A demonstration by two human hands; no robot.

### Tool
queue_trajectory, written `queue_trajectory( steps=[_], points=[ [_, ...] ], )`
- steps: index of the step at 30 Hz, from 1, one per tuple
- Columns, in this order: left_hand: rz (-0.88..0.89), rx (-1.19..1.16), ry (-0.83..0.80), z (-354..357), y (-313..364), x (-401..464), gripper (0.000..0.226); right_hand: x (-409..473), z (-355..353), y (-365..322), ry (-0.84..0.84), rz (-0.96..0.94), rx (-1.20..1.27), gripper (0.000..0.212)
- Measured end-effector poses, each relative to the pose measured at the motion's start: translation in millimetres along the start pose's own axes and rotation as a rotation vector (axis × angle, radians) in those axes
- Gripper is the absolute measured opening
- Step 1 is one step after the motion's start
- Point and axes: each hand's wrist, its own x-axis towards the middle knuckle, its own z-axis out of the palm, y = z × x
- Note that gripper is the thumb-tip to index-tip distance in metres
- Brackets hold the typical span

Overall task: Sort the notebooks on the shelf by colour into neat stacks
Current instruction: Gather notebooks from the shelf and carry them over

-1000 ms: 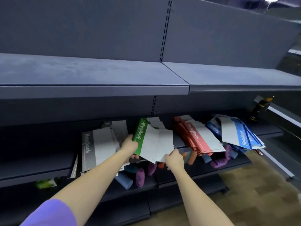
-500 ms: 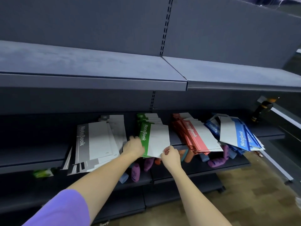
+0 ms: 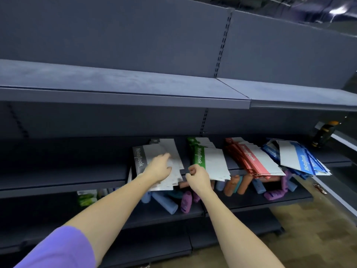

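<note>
1. Left hand, frame centre: fingers spread flat on the grey notebook stack, covering its middle.
2. Right hand: fingers curled, gripping nothing, just left of the green stack.
3. Red stack and blue stack sit to the right; lower copies hidden.
4. Bottles one shelf down, partly hidden by overhanging notebooks.

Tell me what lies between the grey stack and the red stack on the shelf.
In the head view, the green stack lies between the grey stack and the red stack. The right hand sits at its near edge.
</note>
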Motion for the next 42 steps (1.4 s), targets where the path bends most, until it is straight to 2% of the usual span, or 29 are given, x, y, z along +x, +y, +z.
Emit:
queue_trajectory(
  steps=[5,8,13,20,30,37,42],
  points=[
    [-0.070,0.049,0.054,-60.2,-85.5,-80.0,0.045,-46.1,73.2,-82.3,-0.108,-0.119,0.017,0.036],
    [-0.186,0.135,0.107,-94.9,-144.7,-133.4,0.047,-75.4,124.9,-130.9,-0.157,-0.178,0.024,0.037],
    [-0.339,0.132,0.151,-143.5,-238.1,-220.5,0.046,-126.8,211.4,-197.6,-0.295,-0.272,0.015,0.040],
    [-0.545,0.127,0.251,-190.1,-327.3,-312.1,0.041,-181.1,310.4,-280.3,-0.452,-0.384,-0.029,0.041],
    [-0.671,0.091,0.396,-269.2,-465.3,-368.6,0.041,-201.0,446.0,-402.1,-0.597,-0.523,-0.013,0.040],
    [-0.705,0.217,0.335,-344.3,-572.5,-377.4,0.042,-198.8,548.2,-497.2,-0.649,-0.494,0.153,0.034],
    [-0.754,0.220,0.399,-388.7,-636.4,-392.1,0.040,-195.1,611.4,-554.6,-0.689,-0.479,0.185,0.031]
  ],
)
